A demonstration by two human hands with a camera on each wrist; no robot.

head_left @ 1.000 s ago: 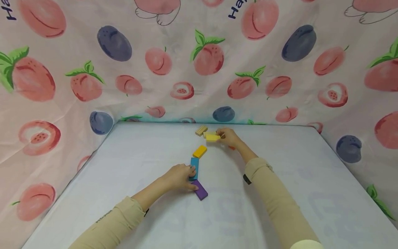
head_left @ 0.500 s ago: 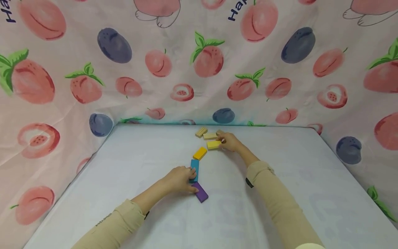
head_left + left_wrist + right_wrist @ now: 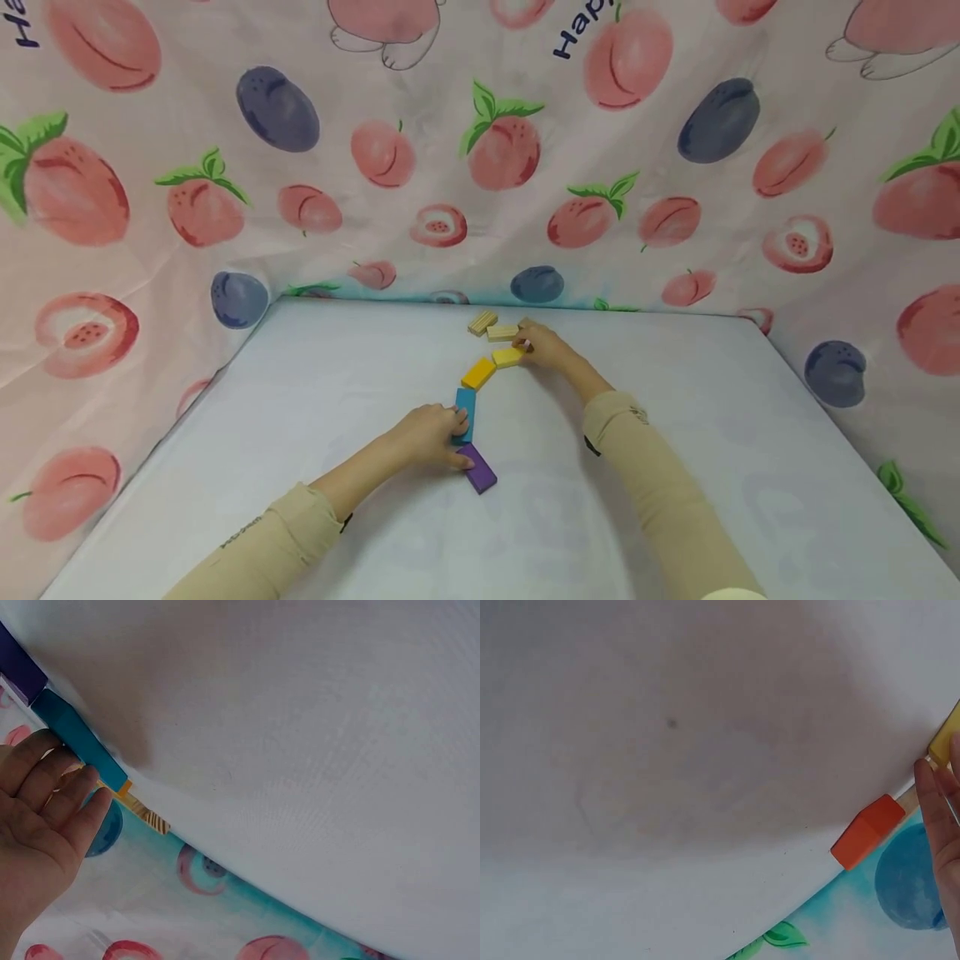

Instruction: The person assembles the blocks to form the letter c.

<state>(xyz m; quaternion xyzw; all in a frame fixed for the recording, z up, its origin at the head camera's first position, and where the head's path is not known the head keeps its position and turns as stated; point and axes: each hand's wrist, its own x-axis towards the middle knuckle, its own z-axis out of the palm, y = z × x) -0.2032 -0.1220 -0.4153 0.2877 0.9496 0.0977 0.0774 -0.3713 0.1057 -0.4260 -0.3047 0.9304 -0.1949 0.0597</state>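
Touching the right hand [image 3: 546, 347], a yellow oblong block [image 3: 506, 358].

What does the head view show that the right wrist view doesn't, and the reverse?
Only the head view: the left hand touching the blue block and the purple block, and the amber block.

Only the right wrist view: the orange block, which cannot be made out from the head, where the right hand is in the way.

Both: the right hand at the yellow block, some bare wood, the white table and the fruit-print cloth.
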